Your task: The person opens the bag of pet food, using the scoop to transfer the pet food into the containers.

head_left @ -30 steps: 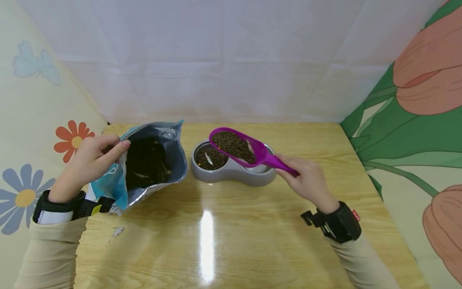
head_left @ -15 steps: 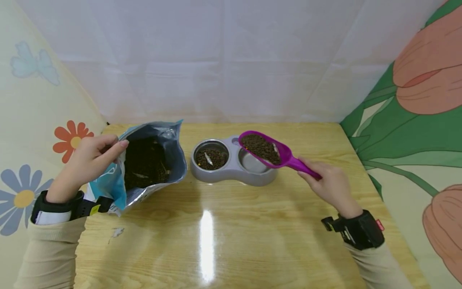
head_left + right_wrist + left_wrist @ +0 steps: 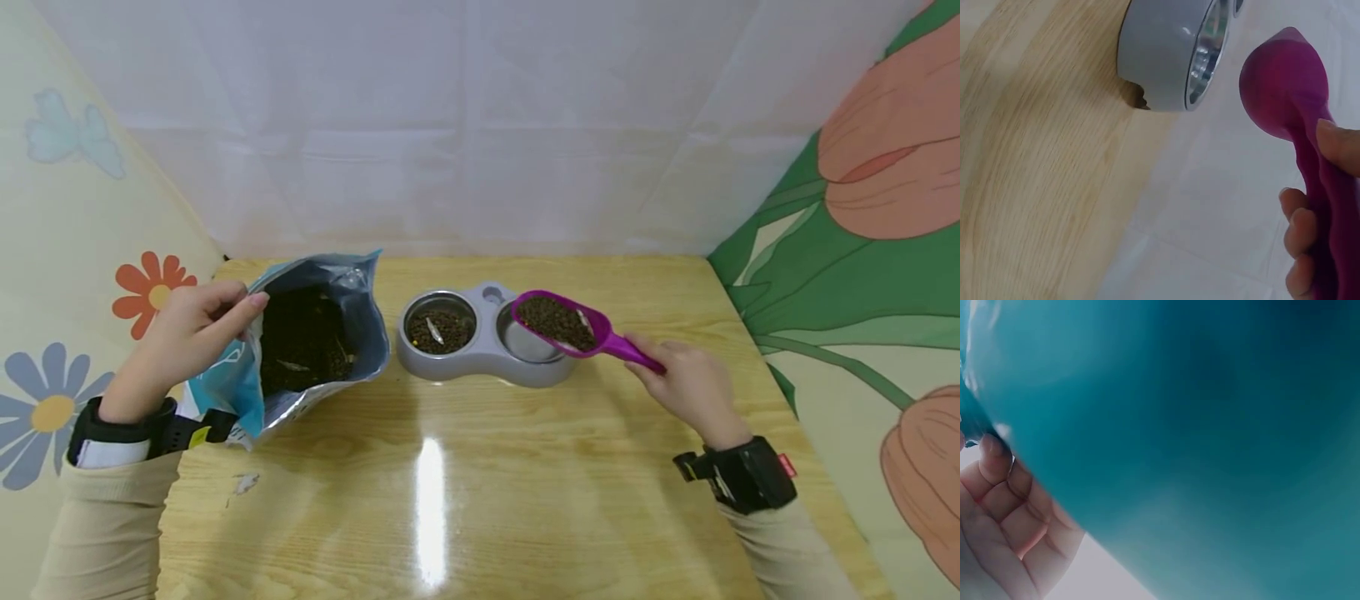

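Note:
My left hand pinches the rim of an open blue foil bag, whose dark inside holds brown kibble. The bag's blue side fills most of the left wrist view. In my right hand I grip the handle of a purple scoop heaped with brown kibble. The scoop hangs over the right side of a grey double pet bowl. A steel dish in its right half shows a bare bottom, partly hidden by the scoop. Kibble and a small silvery dried fish lie in the left dish.
Everything stands on a wood-grain table. Behind it hangs a white cloth. Flower-printed panels flank both sides. A small torn patch marks the tabletop at front left.
My right hand has moved the full scoop rightward from the middle of the bowl to above its right dish, then slightly lower. My left hand stays on the bag.

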Available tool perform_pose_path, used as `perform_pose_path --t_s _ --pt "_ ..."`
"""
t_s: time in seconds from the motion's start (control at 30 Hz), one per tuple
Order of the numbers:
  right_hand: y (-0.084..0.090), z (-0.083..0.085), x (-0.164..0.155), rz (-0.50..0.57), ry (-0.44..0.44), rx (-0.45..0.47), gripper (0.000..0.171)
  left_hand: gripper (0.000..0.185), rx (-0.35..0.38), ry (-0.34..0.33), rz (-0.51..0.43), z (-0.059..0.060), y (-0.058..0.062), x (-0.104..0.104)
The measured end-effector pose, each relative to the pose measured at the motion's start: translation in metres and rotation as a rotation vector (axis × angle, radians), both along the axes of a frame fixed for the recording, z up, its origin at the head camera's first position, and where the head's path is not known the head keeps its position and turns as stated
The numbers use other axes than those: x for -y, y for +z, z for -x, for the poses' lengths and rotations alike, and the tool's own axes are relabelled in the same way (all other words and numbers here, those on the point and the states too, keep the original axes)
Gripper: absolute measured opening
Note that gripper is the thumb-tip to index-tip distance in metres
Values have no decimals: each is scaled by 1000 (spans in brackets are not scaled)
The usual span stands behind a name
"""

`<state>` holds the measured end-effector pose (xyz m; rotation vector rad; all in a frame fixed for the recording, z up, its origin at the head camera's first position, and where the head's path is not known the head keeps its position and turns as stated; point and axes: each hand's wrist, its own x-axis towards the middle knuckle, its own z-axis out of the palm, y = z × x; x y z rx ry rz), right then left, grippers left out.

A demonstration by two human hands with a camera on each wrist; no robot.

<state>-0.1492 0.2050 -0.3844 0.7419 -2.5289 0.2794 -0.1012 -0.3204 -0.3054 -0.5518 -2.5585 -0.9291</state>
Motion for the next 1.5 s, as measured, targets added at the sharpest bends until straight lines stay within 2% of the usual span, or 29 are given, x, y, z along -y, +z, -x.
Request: perform_pose_path --t_s 0.07,0.2,0.27,0.5,0.7,1.17,1.4,1.5 --pt "-1 2 -1 -35 -13 26 77 26 3 1 3 0 -1 0" --pt "3 8 -1 -122 -24 105 45 26 3 -1 7 0 -1 0" --pt "8 12 1 -167 -24 143 34 26 1 -2 8 0 -1 0" --pt "29 30 18 -350 -9 250 30 25 12 -2 7 0 -3 0" --pt "45 43 36 -486 42 305 9 25 0 -11 0 0 -2 0" --pt "80 64 66 -653 143 236 38 25 7 -5 -4 0 -2 1" --pt "89 65 74 -691 154 163 39 25 9 -6 -1 1 -2 2" --pt "89 64 76 -723 158 93 40 26 7 -6 -5 1 -2 2"
